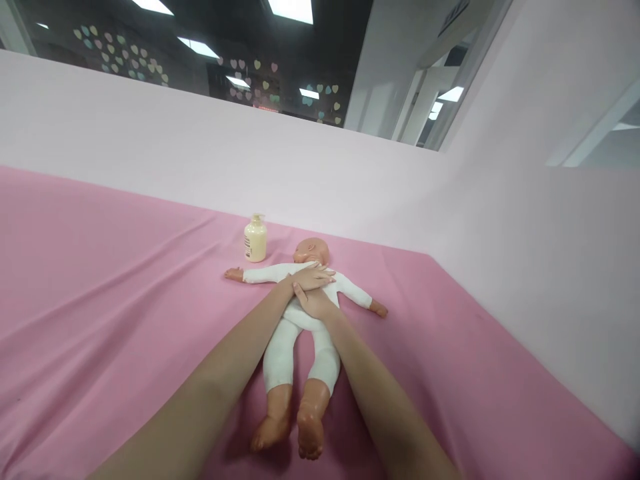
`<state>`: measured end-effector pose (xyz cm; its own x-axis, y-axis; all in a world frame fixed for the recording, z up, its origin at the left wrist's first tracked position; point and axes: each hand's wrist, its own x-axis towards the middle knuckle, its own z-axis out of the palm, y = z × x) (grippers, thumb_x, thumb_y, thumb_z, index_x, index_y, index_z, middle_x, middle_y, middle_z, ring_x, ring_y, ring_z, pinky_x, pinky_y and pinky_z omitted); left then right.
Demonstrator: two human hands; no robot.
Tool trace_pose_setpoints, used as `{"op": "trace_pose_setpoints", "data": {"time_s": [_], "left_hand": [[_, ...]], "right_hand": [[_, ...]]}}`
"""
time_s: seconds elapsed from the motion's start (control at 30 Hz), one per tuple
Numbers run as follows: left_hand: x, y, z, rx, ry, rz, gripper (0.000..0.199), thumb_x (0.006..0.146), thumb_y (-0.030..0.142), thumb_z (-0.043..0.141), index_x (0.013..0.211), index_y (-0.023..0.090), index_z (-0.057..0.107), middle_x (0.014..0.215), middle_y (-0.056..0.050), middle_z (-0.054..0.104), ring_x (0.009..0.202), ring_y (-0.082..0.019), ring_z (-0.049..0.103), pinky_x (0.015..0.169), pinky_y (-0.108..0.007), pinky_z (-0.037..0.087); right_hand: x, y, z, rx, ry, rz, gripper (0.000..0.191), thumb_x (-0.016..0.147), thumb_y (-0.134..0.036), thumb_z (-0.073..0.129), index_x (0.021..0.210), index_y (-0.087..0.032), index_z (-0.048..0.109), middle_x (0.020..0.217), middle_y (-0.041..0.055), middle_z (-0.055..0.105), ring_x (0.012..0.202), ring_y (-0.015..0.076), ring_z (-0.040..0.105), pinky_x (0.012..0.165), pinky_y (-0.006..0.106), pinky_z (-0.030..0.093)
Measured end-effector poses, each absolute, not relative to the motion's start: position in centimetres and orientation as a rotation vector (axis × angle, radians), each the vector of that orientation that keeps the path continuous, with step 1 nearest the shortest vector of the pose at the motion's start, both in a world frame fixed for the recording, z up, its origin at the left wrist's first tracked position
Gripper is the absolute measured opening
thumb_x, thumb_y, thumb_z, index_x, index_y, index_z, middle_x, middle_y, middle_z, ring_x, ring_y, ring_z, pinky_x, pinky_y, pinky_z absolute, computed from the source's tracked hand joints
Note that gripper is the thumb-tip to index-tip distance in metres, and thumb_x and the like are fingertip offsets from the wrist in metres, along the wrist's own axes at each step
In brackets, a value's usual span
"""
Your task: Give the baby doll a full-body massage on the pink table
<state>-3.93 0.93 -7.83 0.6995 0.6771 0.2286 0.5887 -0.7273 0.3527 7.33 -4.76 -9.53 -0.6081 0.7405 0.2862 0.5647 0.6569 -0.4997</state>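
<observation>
A baby doll [324,353] with a white cloth body lies on the pink sheet [125,287], its head turned to the left and its arms spread. My left hand [313,277] rests flat across the doll's upper torso, fingers stretched toward the right. Just below it, my right hand [314,301] lies on the torso, and the two hands touch and partly overlap. Its thumb shows; the other fingers are partly hidden under my left hand. Neither hand grips anything.
A pale yellow pump bottle [255,240] stands upright on the sheet, left of the doll's head. Behind the sheet rises a white wall [210,160] with a window [200,60] above, and another wall stands on the right.
</observation>
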Motion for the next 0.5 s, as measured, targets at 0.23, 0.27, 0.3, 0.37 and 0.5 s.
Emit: {"op": "trace_pose_setpoints", "data": {"time_s": [0.23,0.27,0.3,0.37,0.5], "left_hand": [[-4.7,1.6,-8.0,2.736,0.99,0.388,0.043,0.104,0.029,0.04,0.142,0.026,0.059,0.158,-0.001,0.045,0.156,-0.023,0.023,0.128,-0.044,0.011],[-4.8,1.5,-7.9,2.743,0.985,0.383,0.043,0.104,0.029,0.041,0.143,0.026,0.059,0.158,-0.001,0.045,0.156,-0.023,0.024,0.128,-0.045,0.011],[-4.9,1.5,-7.8,2.746,0.981,0.385,0.043,0.104,0.029,0.041,0.143,0.026,0.058,0.158,-0.001,0.045,0.156,-0.024,0.024,0.127,-0.045,0.012],[-5.0,1.3,-7.7,2.755,0.981,0.4,0.043,0.104,0.03,0.04,0.144,0.027,0.057,0.159,-0.001,0.045,0.155,-0.024,0.024,0.127,-0.045,0.013],[-5.1,0.9,-8.0,2.811,1.015,0.431,0.044,0.105,0.031,0.039,0.146,0.029,0.054,0.16,-0.001,0.043,0.155,-0.022,0.026,0.126,-0.043,0.017]], "right_hand": [[7.0,-6.2,-8.9,-1.131,-2.369,0.44,0.068,0.106,-0.05,0.026,0.15,-0.002,0.046,0.157,0.0209,0.043,0.151,0.0313,0.032,0.126,0.043,0.021],[7.0,-6.4,-8.9,-1.132,-2.37,0.432,0.067,0.106,-0.049,0.027,0.15,-0.002,0.047,0.156,0.0209,0.044,0.151,0.0312,0.032,0.125,0.043,0.022],[7.0,-6.6,-8.8,-1.13,-2.375,0.426,0.066,0.106,-0.047,0.027,0.15,-0.002,0.047,0.155,0.0209,0.045,0.151,0.0313,0.034,0.125,0.043,0.023],[7.1,-6.9,-8.9,-1.119,-2.393,0.419,0.063,0.106,-0.044,0.029,0.146,-0.002,0.052,0.152,0.0213,0.049,0.148,0.0324,0.037,0.123,0.044,0.025],[7.7,-7.2,-9.1,-1.037,-2.456,0.428,0.048,0.103,-0.039,0.04,0.132,-0.011,0.067,0.145,0.0159,0.058,0.144,0.0322,0.042,0.122,0.046,0.027]]}}
